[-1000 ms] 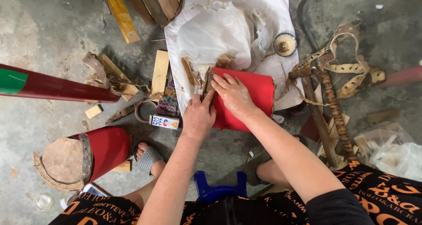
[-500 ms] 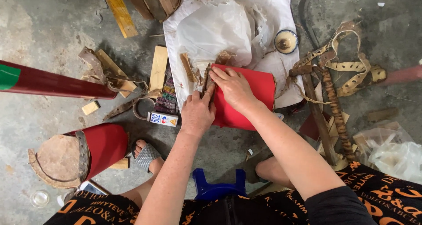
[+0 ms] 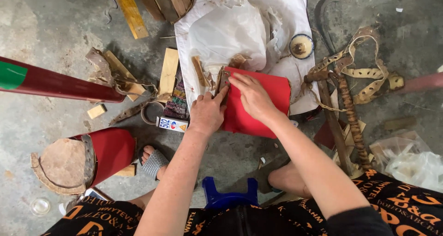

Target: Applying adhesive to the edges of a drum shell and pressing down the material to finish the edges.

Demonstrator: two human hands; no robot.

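A red drum shell (image 3: 263, 107) lies on its side on a white sheet (image 3: 277, 14) on the floor. My left hand (image 3: 208, 112) grips a brown strip of hide (image 3: 222, 80) and holds it against the shell's left rim. My right hand (image 3: 251, 95) lies flat on the red surface, its fingertips pressing beside the strip. Crumpled white plastic (image 3: 228, 30) lies just behind the shell.
A second red drum with a hide skin (image 3: 78, 160) lies at lower left, beside my sandalled foot (image 3: 152, 162). A red pole (image 3: 55, 83), wood offcuts (image 3: 168, 71), a small glue tube (image 3: 171, 124), a small round bowl (image 3: 302, 46), perforated hide straps (image 3: 364, 72) and a blue stool (image 3: 229, 197) surround me.
Both hands stay on the red shell's left rim; the fingers have shifted only slightly along the hide strip.
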